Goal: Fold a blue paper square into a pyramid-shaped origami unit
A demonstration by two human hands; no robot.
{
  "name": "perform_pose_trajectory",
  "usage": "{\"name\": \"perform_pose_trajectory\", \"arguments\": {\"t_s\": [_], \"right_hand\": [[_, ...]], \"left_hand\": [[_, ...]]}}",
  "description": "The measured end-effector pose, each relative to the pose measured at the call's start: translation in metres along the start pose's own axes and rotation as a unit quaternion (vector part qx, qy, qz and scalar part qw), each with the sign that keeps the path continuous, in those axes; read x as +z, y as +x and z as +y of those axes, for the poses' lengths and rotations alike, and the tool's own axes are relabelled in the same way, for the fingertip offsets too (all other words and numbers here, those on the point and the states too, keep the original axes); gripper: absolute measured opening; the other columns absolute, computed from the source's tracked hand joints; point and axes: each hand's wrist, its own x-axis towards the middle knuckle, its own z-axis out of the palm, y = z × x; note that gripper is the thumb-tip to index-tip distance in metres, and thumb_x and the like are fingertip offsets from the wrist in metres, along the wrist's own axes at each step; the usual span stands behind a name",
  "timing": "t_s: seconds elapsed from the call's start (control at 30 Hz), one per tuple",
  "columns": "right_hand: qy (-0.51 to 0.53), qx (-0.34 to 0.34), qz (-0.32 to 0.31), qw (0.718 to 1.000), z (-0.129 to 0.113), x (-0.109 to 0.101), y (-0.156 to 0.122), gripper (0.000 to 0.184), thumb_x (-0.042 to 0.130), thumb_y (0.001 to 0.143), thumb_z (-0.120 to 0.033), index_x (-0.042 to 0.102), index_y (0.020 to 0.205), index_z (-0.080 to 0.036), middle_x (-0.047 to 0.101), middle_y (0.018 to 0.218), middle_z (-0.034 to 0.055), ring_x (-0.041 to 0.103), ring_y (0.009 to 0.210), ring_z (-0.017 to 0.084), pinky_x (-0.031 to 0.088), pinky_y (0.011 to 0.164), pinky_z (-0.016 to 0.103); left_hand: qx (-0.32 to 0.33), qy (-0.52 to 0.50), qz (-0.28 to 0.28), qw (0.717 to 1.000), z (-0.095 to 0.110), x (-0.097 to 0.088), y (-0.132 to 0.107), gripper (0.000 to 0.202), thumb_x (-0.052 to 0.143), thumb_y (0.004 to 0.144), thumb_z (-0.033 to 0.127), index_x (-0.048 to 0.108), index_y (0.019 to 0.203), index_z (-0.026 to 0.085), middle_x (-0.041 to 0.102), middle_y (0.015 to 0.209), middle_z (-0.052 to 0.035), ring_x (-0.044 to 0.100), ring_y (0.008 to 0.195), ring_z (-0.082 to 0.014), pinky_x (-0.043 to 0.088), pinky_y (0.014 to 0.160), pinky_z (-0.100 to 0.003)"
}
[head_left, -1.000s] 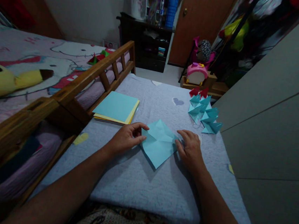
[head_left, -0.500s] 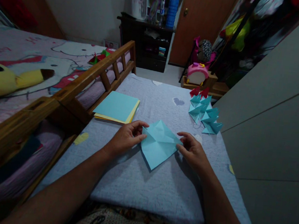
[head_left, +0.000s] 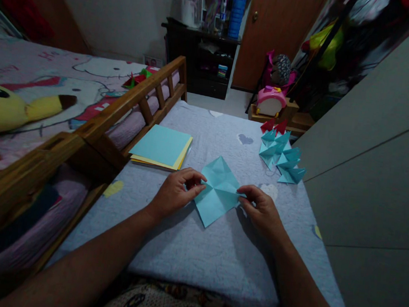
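A light blue square of origami paper [head_left: 216, 198], marked by crossing creases, is turned like a diamond in front of me. My left hand [head_left: 183, 187] pinches its left corner between thumb and fingers. At the opposite corner, my right hand [head_left: 259, 204] has the paper pinched in the same way. Both side corners are partly hidden by my fingertips. To the left, beyond my left hand, lies a stack of square paper [head_left: 162, 144], light blue on top with yellow sheets under it. Several folded blue paper pieces [head_left: 280, 153] stand on the right, with red folded pieces [head_left: 274, 126] behind them.
The work surface is covered by a pale cloth with hearts [head_left: 194, 263]. A wooden rail [head_left: 130, 103] borders it on the left, beside a bed with a yellow plush toy [head_left: 9, 110]. A pale cabinet panel [head_left: 374, 189] rises on the right. A dark cabinet [head_left: 199, 61] stands beyond.
My hands have come closer together, bringing the side corners of the blue paper inward. The sheet now bends along its creases and looks narrower.
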Motion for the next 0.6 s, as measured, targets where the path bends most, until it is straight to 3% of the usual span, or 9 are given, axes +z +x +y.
{"name": "perform_pose_trajectory", "arguments": {"t_s": [0.1,0.27,0.47,0.6], "right_hand": [[-0.028,-0.030,0.027,0.999,0.000,0.001,0.000,0.014,0.061,0.083,-0.028,0.070,0.091,-0.021,0.066,0.074,0.0004,0.058,0.066,0.016,0.049,0.065,0.030],[-0.059,-0.118,0.056,0.990,-0.002,0.009,-0.001,0.011,0.059,0.088,-0.023,0.070,0.089,-0.022,0.067,0.081,0.0027,0.060,0.072,0.017,0.051,0.069,0.032],[-0.087,-0.171,0.109,0.975,-0.012,0.015,-0.004,0.010,0.056,0.091,-0.021,0.066,0.089,-0.024,0.061,0.116,0.0096,0.063,0.095,0.021,0.054,0.071,0.034],[-0.069,-0.218,0.074,0.971,-0.014,0.016,-0.008,0.015,0.050,0.095,-0.015,0.060,0.098,-0.024,0.067,0.112,0.0081,0.066,0.099,0.020,0.055,0.074,0.032]], "left_hand": [[0.029,0.015,0.016,0.999,0.000,0.001,0.000,0.006,0.067,0.085,0.024,0.071,0.085,0.019,0.058,0.082,-0.0010,0.054,0.072,-0.0136,0.045,0.066,-0.026],[0.044,0.011,0.041,0.998,0.003,0.001,0.000,0.006,0.067,0.085,0.024,0.069,0.082,0.019,0.060,0.114,-0.0068,0.055,0.075,-0.0125,0.045,0.062,-0.025],[0.077,0.025,0.014,0.997,0.003,0.004,-0.003,0.009,0.058,0.093,0.025,0.066,0.091,0.021,0.068,0.093,-0.0046,0.062,0.088,-0.0189,0.050,0.080,-0.032],[0.074,0.046,0.017,0.996,0.003,0.006,-0.005,0.012,0.055,0.095,0.027,0.065,0.093,0.021,0.067,0.088,-0.0025,0.060,0.079,-0.0161,0.048,0.076,-0.029]]}}
